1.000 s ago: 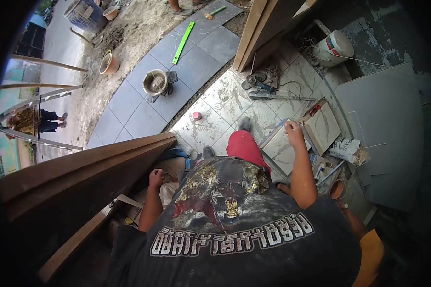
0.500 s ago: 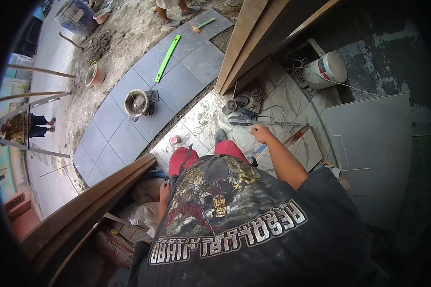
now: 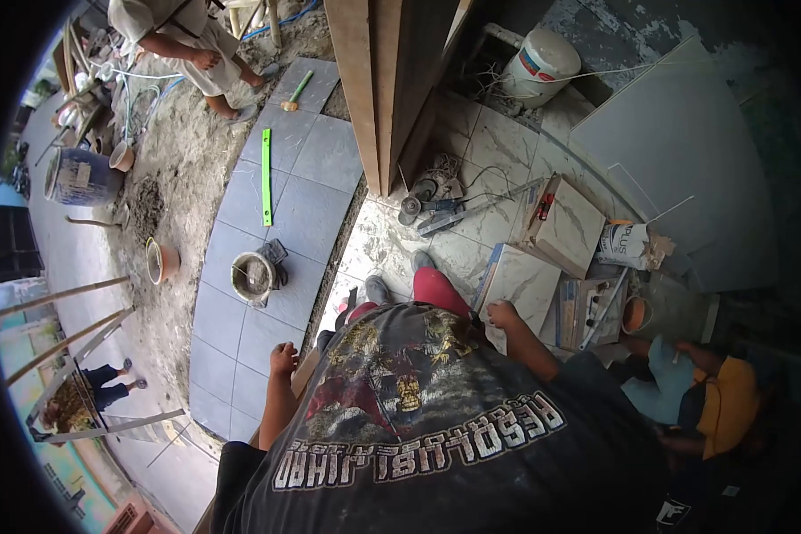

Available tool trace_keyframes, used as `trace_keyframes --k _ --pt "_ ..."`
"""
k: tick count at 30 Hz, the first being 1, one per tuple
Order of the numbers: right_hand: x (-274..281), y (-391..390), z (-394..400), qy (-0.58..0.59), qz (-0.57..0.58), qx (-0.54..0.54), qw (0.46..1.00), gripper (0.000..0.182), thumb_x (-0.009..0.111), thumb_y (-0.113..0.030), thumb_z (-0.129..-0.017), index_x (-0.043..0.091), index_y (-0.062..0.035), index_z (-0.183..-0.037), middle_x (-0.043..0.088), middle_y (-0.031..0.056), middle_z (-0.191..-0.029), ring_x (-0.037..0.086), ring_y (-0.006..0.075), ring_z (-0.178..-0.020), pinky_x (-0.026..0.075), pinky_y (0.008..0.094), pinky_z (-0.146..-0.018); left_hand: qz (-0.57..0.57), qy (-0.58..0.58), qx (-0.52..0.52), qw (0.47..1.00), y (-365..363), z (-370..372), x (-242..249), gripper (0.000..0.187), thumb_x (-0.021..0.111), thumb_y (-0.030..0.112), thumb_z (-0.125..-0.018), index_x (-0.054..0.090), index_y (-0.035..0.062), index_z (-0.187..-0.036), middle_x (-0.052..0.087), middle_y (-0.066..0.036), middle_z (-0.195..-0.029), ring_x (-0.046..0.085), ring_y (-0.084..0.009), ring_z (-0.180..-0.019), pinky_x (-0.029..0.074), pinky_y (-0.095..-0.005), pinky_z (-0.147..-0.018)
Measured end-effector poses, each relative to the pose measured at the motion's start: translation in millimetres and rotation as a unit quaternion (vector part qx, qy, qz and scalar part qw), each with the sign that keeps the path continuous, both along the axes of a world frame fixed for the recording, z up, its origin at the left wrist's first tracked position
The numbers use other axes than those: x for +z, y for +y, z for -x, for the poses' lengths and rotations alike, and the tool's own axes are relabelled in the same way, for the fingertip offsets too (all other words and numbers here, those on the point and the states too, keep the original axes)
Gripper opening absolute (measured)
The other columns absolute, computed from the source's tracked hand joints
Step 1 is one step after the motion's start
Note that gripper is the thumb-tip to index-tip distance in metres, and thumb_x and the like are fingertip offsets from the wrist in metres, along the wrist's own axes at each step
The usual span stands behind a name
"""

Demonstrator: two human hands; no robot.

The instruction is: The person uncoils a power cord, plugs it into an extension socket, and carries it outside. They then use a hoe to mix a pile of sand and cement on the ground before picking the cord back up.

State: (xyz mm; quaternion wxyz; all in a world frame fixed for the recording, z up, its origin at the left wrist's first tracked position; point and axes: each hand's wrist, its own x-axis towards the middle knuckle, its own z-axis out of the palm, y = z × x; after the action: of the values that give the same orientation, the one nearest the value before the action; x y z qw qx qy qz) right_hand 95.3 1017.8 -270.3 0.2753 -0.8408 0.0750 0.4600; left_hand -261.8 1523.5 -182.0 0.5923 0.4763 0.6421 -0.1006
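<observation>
My left hand (image 3: 284, 359) is raised at the left of my body, beside a wooden door frame edge, its fingers curled in; what they hold, if anything, is hidden. On the other side, my right hand (image 3: 504, 314) hangs near my thigh, loosely closed, above a stack of marbled tiles (image 3: 523, 289). Ahead lies an angle grinder (image 3: 411, 208) on the marbled floor, close to a metal bar. A bucket of grey mortar (image 3: 254, 276) stands on the grey tiles (image 3: 222, 314). Beyond it lie a green level (image 3: 267, 178) and a mallet (image 3: 291, 104).
A wooden frame (image 3: 365, 89) rises ahead. One person (image 3: 196, 44) stands at the upper left, another in orange (image 3: 730, 405) sits at the lower right, a third (image 3: 84, 396) is at the lower left. A white bucket (image 3: 543, 67) and large board (image 3: 676, 169) are at the right.
My body and view have turned and moved forward. My left hand has come up beside me, and my right hand has dropped closer to my thigh. The orange-clad person has come into view.
</observation>
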Motion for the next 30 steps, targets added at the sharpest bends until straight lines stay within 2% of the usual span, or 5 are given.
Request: trace_keyframes --k 8,16,21,22,30 --pt "-76 -34 126 0.160 -0.137 -0.303 0.930 0.032 0.055 -0.032 -0.079 0.061 -0.0016 -0.074 0.056 0.0091 -0.059 0.058 0.0216 -0.053 0.043 0.0399 -0.048 -0.066 -0.027 -0.099 0.993 75 -76 50 0.028 0.051 0.030 -0.089 0.053 0.0061 -0.104 0.059 -0.004 -0.086 0.053 -0.0110 -0.066 0.039 -0.0241 -0.052" --pt "37 -28 67 -0.113 0.063 0.354 0.926 0.019 0.065 -0.018 -0.070 0.066 -0.0048 -0.083 0.064 0.0141 -0.083 0.064 0.0217 -0.070 0.051 0.0363 -0.058 0.004 -0.051 -0.170 0.984 23 -118 -4 0.031 0.052 0.030 -0.087 0.052 0.0055 -0.107 0.060 -0.006 -0.085 0.054 -0.0134 -0.063 0.039 -0.0259 -0.049" --pt "76 -79 4 -0.225 -0.144 0.207 0.941 0.023 0.058 -0.025 -0.078 0.059 -0.0019 -0.074 0.060 0.0138 -0.073 0.060 0.0209 -0.069 0.047 0.0343 -0.059 -0.038 -0.044 -0.182 0.981 -51 -153 -19 0.031 0.054 0.025 -0.086 0.059 -0.0031 -0.097 0.062 -0.011 -0.079 0.055 -0.0160 -0.062 0.045 -0.0290 -0.052" --pt "101 -78 -3 -0.033 -0.241 -0.132 0.961 0.026 0.059 -0.024 -0.080 0.059 0.0013 -0.076 0.060 0.0101 -0.073 0.058 0.0165 -0.068 0.046 0.0326 -0.060 -0.051 -0.045 -0.172 0.983 -67 -161 -20 0.031 0.054 0.025 -0.086 0.060 -0.0041 -0.096 0.062 -0.011 -0.078 0.057 -0.0176 -0.064 0.046 -0.0295 -0.055" --pt "38 -234 -116 0.100 -0.049 -0.187 0.976 0.021 0.056 -0.025 -0.083 0.055 -0.0043 -0.089 0.051 0.0060 -0.063 0.052 0.0170 -0.052 0.037 0.0294 -0.039 -0.179 -0.027 -0.135 0.974 -191 -212 -49 0.038 0.056 0.031 -0.082 0.061 -0.0017 -0.101 0.065 -0.019 -0.093 0.063 -0.0278 -0.088 0.047 -0.0349 -0.079"
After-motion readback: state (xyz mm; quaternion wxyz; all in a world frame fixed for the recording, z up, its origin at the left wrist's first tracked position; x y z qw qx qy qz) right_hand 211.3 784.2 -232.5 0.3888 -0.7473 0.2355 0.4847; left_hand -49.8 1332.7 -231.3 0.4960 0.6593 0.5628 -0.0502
